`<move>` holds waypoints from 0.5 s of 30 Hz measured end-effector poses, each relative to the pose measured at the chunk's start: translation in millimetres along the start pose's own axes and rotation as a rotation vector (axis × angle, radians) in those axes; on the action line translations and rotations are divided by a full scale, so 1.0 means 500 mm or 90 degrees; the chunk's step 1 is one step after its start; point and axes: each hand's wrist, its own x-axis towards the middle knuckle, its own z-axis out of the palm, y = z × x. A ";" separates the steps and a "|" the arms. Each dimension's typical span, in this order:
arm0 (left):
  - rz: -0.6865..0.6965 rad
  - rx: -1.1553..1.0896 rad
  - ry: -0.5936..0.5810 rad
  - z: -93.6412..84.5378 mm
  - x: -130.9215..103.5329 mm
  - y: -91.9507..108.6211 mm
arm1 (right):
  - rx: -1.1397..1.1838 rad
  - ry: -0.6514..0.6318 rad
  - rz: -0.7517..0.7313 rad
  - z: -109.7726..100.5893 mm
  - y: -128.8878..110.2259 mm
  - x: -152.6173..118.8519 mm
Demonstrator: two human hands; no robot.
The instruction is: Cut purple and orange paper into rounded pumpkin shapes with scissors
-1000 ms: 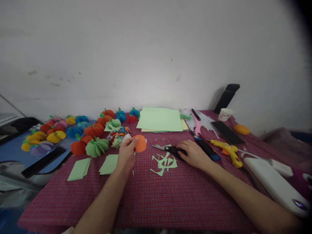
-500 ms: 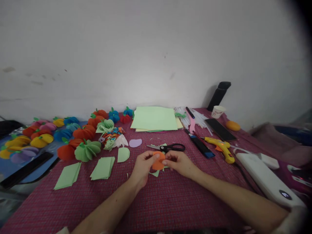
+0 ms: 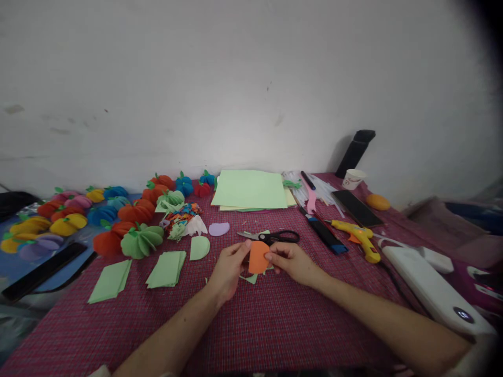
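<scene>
An orange paper piece [image 3: 258,257] with a rounded outline is held up over the table between both hands. My right hand [image 3: 288,262] pinches its right edge between thumb and fingers. At the left edge my left hand [image 3: 231,267] is closed, thumb along the paper's upper corner, the other fingers partly hidden. Just behind the paper lie black-handled scissors [image 3: 271,238], blades pointing left. Green paper scraps [image 3: 250,278] lie beneath the hands. To the left are a half-round green piece [image 3: 199,248] and a purple one [image 3: 219,229].
Stacks of green paper [image 3: 167,269] lie at left, near several paper pumpkins [image 3: 141,241] and a scrap heap [image 3: 183,220]. Green sheets [image 3: 251,189] sit by the wall. At right are a box cutter [image 3: 326,235], yellow glue gun [image 3: 363,241], phone [image 3: 357,207], paper cup [image 3: 352,179] and white power bank [image 3: 428,288].
The orange paper has turned so that more of its flat face shows. My left thumb has slid off its face to the left edge; my right hand keeps its pinch.
</scene>
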 end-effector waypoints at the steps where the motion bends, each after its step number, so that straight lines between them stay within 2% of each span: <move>1: -0.004 -0.010 -0.004 0.000 0.000 -0.002 | 0.005 -0.007 -0.002 0.000 0.001 -0.001; 8: -0.022 -0.067 -0.054 0.003 -0.001 -0.001 | 0.019 -0.019 -0.010 0.001 -0.001 -0.002; 15: -0.039 -0.063 -0.047 0.009 -0.005 0.004 | 0.031 -0.013 0.002 0.001 -0.003 0.000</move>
